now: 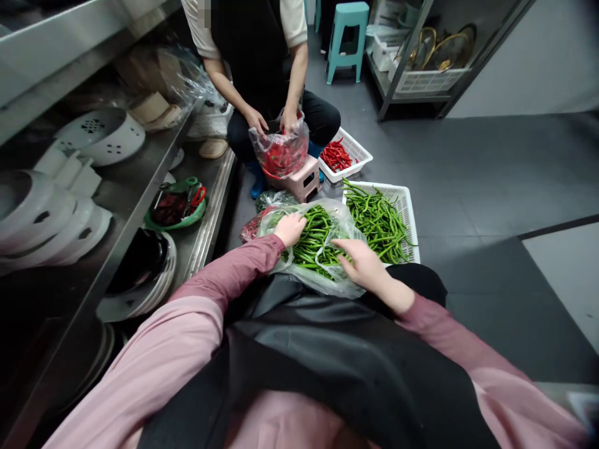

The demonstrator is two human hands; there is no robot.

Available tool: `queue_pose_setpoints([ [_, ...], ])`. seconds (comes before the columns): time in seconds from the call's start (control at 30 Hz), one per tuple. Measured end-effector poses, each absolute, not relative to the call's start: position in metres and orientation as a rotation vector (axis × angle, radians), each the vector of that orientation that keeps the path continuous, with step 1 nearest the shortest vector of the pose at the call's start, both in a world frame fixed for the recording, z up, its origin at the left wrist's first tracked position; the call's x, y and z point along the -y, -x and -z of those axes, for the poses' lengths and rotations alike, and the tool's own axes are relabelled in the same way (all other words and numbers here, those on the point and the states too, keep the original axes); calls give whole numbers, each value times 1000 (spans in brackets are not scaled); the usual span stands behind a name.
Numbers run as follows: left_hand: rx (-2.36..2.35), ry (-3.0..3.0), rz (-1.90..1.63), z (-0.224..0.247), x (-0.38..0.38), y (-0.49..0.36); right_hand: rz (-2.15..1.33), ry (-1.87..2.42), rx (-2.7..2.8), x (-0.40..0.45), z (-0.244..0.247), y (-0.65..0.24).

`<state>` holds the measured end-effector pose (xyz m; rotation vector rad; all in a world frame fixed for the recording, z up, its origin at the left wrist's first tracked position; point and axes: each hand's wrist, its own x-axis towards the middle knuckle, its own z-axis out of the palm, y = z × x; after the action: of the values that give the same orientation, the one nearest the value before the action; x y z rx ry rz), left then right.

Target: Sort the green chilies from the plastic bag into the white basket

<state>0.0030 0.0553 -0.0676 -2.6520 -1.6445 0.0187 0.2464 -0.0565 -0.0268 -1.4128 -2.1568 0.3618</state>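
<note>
A clear plastic bag (340,288) full of long green chili peppers (314,240) lies open just in front of my lap. At its left rim is my left hand (290,229), fingers curled together against the plastic; their tips are partly hidden. My right hand (364,265) is over the bag's right side, its fingers stretched out and apart, touching the plastic beside the peppers. Just beyond my right hand, a white plastic basket (412,218) holds more green chili peppers (377,221).
Across from me a seated person handles a bag of red chilies (283,156) on a pink stool (304,178). A white basket (362,153) of red chilies stands beside it. Metal shelves (140,218) with dishes run along my left. A teal stool (347,40) stands farther back.
</note>
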Motion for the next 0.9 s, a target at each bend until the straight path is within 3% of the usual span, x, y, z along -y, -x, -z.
queue_pose_setpoints([
  [0.07,1738,2631,-178,76,-55,-4,-482,1165,2618,32,29,-228],
  [0.13,1864,2588,-320,80,-57,-3,-379,1306,2890,6,35,-219],
  [0.23,1835,2602,-373,73,-58,9,50,1810,2857,-26,42,-236],
  [0.33,1602,2665,-255,60,-43,26,283,1904,2739,-40,41,-274],
  [0.43,1300,2899,-414,61,-19,27,284,1731,2788,-33,43,-297],
  [0.53,1339,2964,-694,80,0,12,190,1416,2897,-15,53,-294],
  [0.67,1367,2908,-535,97,8,-6,35,1025,3069,11,68,-280],
  [0.77,1258,2981,-432,94,4,-14,-38,968,3160,25,67,-278],
  [0.9,1185,3126,-713,87,5,-25,42,1005,3095,29,44,-289],
])
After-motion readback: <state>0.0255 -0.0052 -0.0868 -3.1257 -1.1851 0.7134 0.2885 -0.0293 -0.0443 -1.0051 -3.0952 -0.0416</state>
